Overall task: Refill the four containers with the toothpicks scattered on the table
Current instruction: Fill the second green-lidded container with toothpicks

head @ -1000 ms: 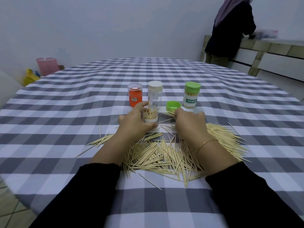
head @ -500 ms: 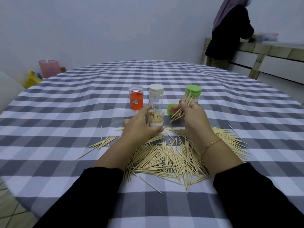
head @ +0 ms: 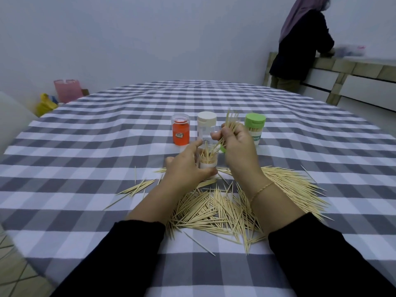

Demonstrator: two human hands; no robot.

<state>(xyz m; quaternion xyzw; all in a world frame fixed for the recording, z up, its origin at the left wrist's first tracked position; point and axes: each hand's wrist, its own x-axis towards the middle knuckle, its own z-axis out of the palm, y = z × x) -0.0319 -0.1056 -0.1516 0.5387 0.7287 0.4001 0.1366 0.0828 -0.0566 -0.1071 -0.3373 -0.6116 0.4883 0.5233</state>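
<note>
Open clear container [head: 207, 160] stands upright, partly filled, behind scattered toothpicks [head: 222, 207].

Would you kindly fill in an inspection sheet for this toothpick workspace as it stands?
Surface: checked tablecloth, grey and white.
Job's things: open container part-filled; orange container, white container, green container lidded; loose toothpicks heaped; green lid behind the right hand.
Clutter: nothing seen.
Hands: left hand grips the open container; right hand pinches a toothpick bundle over it.
Cables: nothing seen.
Surroundings: person at a counter; pink bag.
</note>
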